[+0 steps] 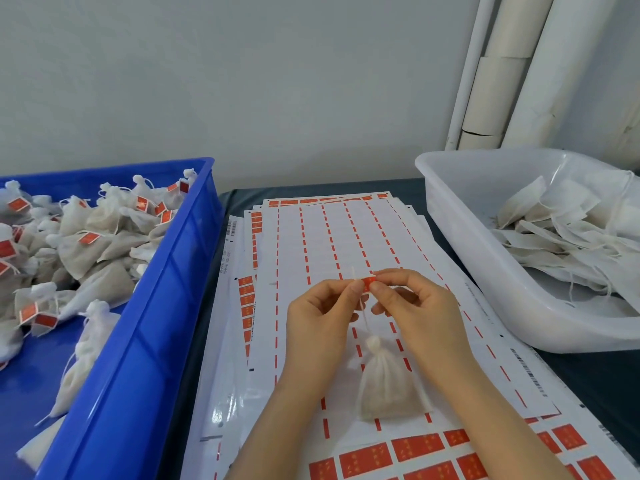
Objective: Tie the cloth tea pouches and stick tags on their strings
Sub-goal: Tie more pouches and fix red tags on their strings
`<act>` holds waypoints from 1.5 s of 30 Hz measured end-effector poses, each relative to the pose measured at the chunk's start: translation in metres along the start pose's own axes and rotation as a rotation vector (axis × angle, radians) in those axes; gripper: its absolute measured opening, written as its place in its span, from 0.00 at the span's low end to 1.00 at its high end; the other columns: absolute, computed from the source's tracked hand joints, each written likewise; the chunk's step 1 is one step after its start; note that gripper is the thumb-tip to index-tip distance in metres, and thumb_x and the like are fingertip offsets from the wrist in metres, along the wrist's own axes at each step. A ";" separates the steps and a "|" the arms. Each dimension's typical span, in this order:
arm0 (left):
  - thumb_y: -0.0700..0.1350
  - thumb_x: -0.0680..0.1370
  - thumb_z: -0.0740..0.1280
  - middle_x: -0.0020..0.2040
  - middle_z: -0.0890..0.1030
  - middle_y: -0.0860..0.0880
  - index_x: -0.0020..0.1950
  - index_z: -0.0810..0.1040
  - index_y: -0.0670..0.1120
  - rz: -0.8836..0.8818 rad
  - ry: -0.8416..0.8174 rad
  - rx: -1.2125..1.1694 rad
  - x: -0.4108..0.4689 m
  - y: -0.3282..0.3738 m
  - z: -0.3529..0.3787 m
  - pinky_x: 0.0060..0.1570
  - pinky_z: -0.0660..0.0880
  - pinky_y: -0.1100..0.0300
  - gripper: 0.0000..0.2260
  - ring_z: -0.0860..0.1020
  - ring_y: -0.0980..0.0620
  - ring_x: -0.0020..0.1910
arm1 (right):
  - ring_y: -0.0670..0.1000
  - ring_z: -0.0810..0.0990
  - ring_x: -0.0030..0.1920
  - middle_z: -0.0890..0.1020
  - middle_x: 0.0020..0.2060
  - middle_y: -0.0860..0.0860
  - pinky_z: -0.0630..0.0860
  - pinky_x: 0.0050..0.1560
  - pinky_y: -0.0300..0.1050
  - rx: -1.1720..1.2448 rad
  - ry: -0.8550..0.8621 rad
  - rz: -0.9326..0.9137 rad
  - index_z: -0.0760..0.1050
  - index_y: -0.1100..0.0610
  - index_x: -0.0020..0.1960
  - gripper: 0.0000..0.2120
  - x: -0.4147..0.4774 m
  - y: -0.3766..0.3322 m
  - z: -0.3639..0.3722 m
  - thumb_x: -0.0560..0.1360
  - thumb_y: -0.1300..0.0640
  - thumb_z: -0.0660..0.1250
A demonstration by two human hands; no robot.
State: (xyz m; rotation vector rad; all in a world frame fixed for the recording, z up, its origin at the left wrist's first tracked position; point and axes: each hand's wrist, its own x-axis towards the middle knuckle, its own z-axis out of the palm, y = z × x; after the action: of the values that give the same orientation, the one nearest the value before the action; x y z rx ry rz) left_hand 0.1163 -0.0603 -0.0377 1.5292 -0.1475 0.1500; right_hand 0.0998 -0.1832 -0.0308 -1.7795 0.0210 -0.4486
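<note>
Hands meet at frame centre, both narrow: left hand (322, 317) pinches the left end of the red tag (368, 283) between thumb and forefinger, and right hand (419, 306) pinches the right end the same way, other fingers loosely curled. The tag's long axis runs left-right across the frame. The string (363, 311) crosses it almost at right angles, poking up just above the tag and running down-frame to the knotted neck of the pouch (386, 386). The pouch sits below the fingertips, between the two wrists, slightly nearer the right forearm, on the sticker sheets (311, 244). I cannot tell whether it rests on them fully or partly hangs from the string. Key relation: the string sits at the tag's left part, by the left thumb, so the fold or press likely closes the tag around the string there. Both hands are equally near. This looks like the tag-sticking step, with the pouch already tied. The blue crate (166, 271) at left holds tagged pouches (93, 237). The white tub (485, 258) at right holds flat untied pouches (554, 216). Risk: the tag goes on crooked.
</note>
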 end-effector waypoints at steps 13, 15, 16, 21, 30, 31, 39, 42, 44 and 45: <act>0.36 0.77 0.66 0.35 0.80 0.51 0.41 0.77 0.43 0.148 -0.069 0.110 -0.005 0.002 0.000 0.38 0.76 0.65 0.05 0.79 0.55 0.35 | 0.45 0.74 0.29 0.78 0.28 0.50 0.72 0.34 0.33 0.169 -0.127 -0.015 0.79 0.53 0.37 0.08 0.002 0.005 -0.001 0.74 0.60 0.66; 0.39 0.78 0.66 0.36 0.80 0.54 0.42 0.77 0.46 0.126 -0.041 0.155 -0.007 0.007 0.000 0.39 0.76 0.68 0.06 0.79 0.57 0.37 | 0.47 0.75 0.30 0.79 0.30 0.51 0.73 0.34 0.35 0.269 -0.134 0.040 0.80 0.53 0.40 0.08 0.003 0.004 0.000 0.75 0.56 0.64; 0.40 0.78 0.66 0.37 0.80 0.56 0.42 0.77 0.48 0.114 -0.012 0.184 -0.009 0.011 0.000 0.38 0.75 0.70 0.06 0.79 0.57 0.38 | 0.47 0.76 0.31 0.79 0.31 0.52 0.74 0.35 0.35 0.313 -0.136 0.068 0.81 0.52 0.43 0.10 0.004 0.004 0.000 0.75 0.51 0.63; 0.43 0.78 0.65 0.35 0.80 0.56 0.43 0.76 0.48 0.180 0.241 0.119 -0.015 0.067 -0.016 0.31 0.73 0.73 0.04 0.79 0.60 0.32 | 0.46 0.78 0.34 0.82 0.39 0.47 0.76 0.38 0.35 0.156 -0.123 0.109 0.80 0.46 0.52 0.15 0.008 0.009 0.003 0.73 0.41 0.59; 0.43 0.78 0.66 0.34 0.83 0.56 0.46 0.78 0.47 0.296 0.601 0.134 0.006 0.178 -0.098 0.36 0.77 0.68 0.03 0.84 0.57 0.35 | 0.45 0.79 0.36 0.81 0.35 0.46 0.75 0.36 0.32 -0.008 -0.105 0.120 0.80 0.48 0.45 0.11 0.005 0.019 0.007 0.79 0.53 0.59; 0.42 0.78 0.66 0.33 0.83 0.55 0.45 0.79 0.46 0.266 0.607 0.154 0.007 0.180 -0.105 0.36 0.78 0.68 0.03 0.84 0.57 0.35 | 0.44 0.79 0.35 0.81 0.35 0.46 0.75 0.36 0.32 0.003 -0.096 0.116 0.80 0.49 0.45 0.11 0.005 0.019 0.006 0.79 0.54 0.59; 0.50 0.75 0.71 0.33 0.84 0.54 0.39 0.82 0.49 0.035 0.540 0.319 -0.006 0.181 -0.152 0.38 0.76 0.62 0.07 0.81 0.57 0.33 | 0.43 0.78 0.45 0.81 0.46 0.44 0.71 0.44 0.30 -0.130 -0.127 0.003 0.76 0.47 0.50 0.07 -0.005 -0.011 0.022 0.79 0.56 0.60; 0.49 0.74 0.72 0.35 0.85 0.52 0.41 0.82 0.47 0.010 0.482 0.295 -0.009 0.182 -0.167 0.40 0.77 0.61 0.07 0.82 0.56 0.35 | 0.33 0.75 0.50 0.76 0.50 0.34 0.70 0.45 0.23 -0.084 -0.301 -0.188 0.71 0.39 0.54 0.09 -0.009 -0.072 0.064 0.78 0.52 0.59; 0.48 0.74 0.72 0.35 0.85 0.51 0.42 0.81 0.46 -0.013 0.454 0.267 -0.009 0.183 -0.175 0.39 0.77 0.62 0.06 0.83 0.56 0.36 | 0.33 0.73 0.51 0.75 0.51 0.33 0.70 0.47 0.24 -0.008 -0.486 -0.283 0.70 0.37 0.60 0.12 -0.013 -0.118 0.100 0.78 0.47 0.60; 0.47 0.75 0.72 0.35 0.85 0.50 0.43 0.81 0.45 -0.022 0.443 0.246 -0.009 0.184 -0.178 0.37 0.76 0.63 0.06 0.83 0.56 0.36 | 0.34 0.74 0.50 0.76 0.52 0.34 0.72 0.49 0.28 0.021 -0.557 -0.313 0.69 0.38 0.63 0.16 -0.016 -0.138 0.117 0.76 0.46 0.62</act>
State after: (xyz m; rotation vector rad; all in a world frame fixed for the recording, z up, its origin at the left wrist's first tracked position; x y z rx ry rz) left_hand 0.0729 0.1242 0.1347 1.7028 0.2486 0.4986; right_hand 0.0906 -0.0342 0.0729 -1.8391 -0.6563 -0.1579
